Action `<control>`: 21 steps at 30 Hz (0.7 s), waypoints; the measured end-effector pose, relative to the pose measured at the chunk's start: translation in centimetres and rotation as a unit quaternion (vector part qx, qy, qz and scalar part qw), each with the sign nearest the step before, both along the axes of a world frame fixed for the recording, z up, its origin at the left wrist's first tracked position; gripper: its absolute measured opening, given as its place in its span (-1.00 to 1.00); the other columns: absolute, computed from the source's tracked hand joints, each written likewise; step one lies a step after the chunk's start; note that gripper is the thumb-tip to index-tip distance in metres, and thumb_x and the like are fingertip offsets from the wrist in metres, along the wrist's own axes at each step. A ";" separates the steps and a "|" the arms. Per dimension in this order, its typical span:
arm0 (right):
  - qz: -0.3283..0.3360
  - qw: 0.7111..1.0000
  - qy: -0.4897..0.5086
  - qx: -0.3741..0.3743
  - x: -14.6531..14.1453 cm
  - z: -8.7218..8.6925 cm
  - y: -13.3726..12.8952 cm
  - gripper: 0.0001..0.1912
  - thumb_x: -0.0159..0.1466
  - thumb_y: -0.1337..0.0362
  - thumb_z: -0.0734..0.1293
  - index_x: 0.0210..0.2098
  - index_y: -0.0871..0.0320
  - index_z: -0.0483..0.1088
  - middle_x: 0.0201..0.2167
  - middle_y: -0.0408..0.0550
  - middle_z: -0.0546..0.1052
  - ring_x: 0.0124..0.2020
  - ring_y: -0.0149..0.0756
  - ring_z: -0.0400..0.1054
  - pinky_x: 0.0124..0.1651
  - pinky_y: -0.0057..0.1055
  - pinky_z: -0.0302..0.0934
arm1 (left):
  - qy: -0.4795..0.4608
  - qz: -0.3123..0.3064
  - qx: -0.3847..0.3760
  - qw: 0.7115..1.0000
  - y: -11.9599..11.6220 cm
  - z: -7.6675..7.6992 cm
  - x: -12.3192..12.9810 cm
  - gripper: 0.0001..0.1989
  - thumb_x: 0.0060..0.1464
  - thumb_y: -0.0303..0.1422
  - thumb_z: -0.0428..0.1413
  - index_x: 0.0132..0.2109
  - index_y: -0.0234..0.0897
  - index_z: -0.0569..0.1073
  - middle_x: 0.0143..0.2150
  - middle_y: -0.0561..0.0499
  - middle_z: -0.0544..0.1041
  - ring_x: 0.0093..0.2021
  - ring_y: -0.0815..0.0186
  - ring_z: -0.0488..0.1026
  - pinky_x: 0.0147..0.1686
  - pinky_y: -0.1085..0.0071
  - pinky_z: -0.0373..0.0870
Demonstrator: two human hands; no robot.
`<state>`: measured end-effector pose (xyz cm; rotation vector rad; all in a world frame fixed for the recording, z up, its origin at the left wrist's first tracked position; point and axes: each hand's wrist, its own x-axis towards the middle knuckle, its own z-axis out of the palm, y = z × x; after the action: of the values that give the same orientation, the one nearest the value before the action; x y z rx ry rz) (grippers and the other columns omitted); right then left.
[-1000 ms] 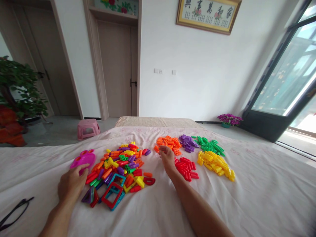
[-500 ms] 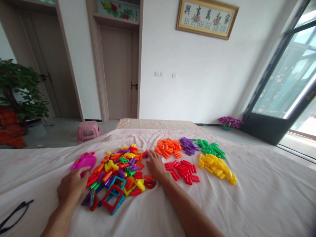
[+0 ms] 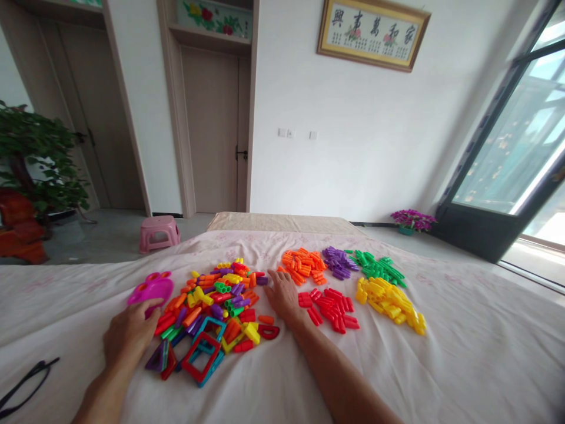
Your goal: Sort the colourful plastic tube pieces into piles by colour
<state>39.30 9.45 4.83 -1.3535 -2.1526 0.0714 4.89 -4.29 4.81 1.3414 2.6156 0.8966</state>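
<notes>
My left hand rests at the near edge of a bright pink plastic piece with round lobes, its fingers loosely stretched over the edge. Right of it lies a mixed pile of plastic building blocks in several colours. My right hand is on the cloth between this pile and the red blocks, fingers stretched out and a little apart. A purple block lies just left of its fingertips. Orange blocks are just beyond the hand. The underside of the right hand is hidden.
Further right are heaps of purple, green and yellow blocks. Square magnetic frames lie at the near side of the mixed pile. Black glasses lie front left on the cloth. A pink stool stands beyond.
My right hand has shifted slightly right and toward me, leaving the purple block showing left of its fingertips. My left hand has stayed by the pink piece.
</notes>
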 end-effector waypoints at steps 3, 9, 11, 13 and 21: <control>0.038 0.999 -0.023 -0.012 -0.2 0.1 0.2 -0.47 0.27 0.19 0.30 0.22 0.07 0.23 0.10 0.03 0.43 0.14 -0.09 0.20 0.13 -0.26 0.08 | 0.032 0.015 -0.039 0.999 -0.1 0.5 0.4 -0.52 0.15 -0.11 -0.13 0.03 -0.12 0.54 0.08 -0.14 0.52 0.03 -0.04 0.44 -0.09 0.15 0.34; 0.061 0.997 -0.042 -0.020 -0.4 0.6 -0.1 -0.74 0.28 0.24 0.29 -0.03 0.07 0.42 -0.14 -0.02 0.52 -0.04 -0.19 0.31 -0.02 -0.35 0.15 | 0.039 0.008 -0.046 0.998 -0.2 0.9 0.6 -0.50 0.17 -0.10 -0.17 0.05 -0.12 0.53 0.10 -0.14 0.51 0.02 -0.04 0.45 -0.11 0.15 0.34; 0.045 0.998 -0.032 -0.013 -0.3 0.5 -0.3 -0.74 0.27 0.25 0.30 -0.04 0.06 0.43 -0.16 -0.02 0.52 -0.07 -0.20 0.32 -0.04 -0.37 0.16 | 0.043 0.007 -0.054 0.998 -0.1 0.7 0.4 -0.51 0.16 -0.09 -0.15 0.05 -0.11 0.53 0.10 -0.11 0.52 0.00 -0.01 0.46 -0.13 0.17 0.35; 0.031 0.999 -0.009 -0.008 0.0 0.5 -0.3 -0.72 0.27 0.26 0.30 -0.02 0.04 0.43 -0.15 -0.03 0.53 -0.08 -0.22 0.34 -0.03 -0.37 0.17 | 0.051 0.012 -0.063 0.997 0.1 0.3 0.0 -0.53 0.15 -0.08 -0.13 0.04 -0.07 0.53 0.07 -0.05 0.54 -0.04 0.03 0.47 -0.16 0.21 0.36; -0.123 0.985 0.125 -0.007 7.3 2.4 2.9 -0.65 0.27 0.22 0.27 0.04 0.05 0.43 -0.05 -0.03 0.55 -0.08 -0.19 0.43 -0.04 -0.32 0.25 | 0.064 0.045 -0.106 0.991 1.0 -0.6 -1.1 -0.54 0.12 -0.01 -0.15 -0.01 0.05 0.52 0.04 0.08 0.56 -0.11 0.11 0.48 -0.23 0.27 0.37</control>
<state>46.61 12.34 7.19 -1.5204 -1.7708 0.1508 3.74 -3.31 4.17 1.2741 2.7930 0.5372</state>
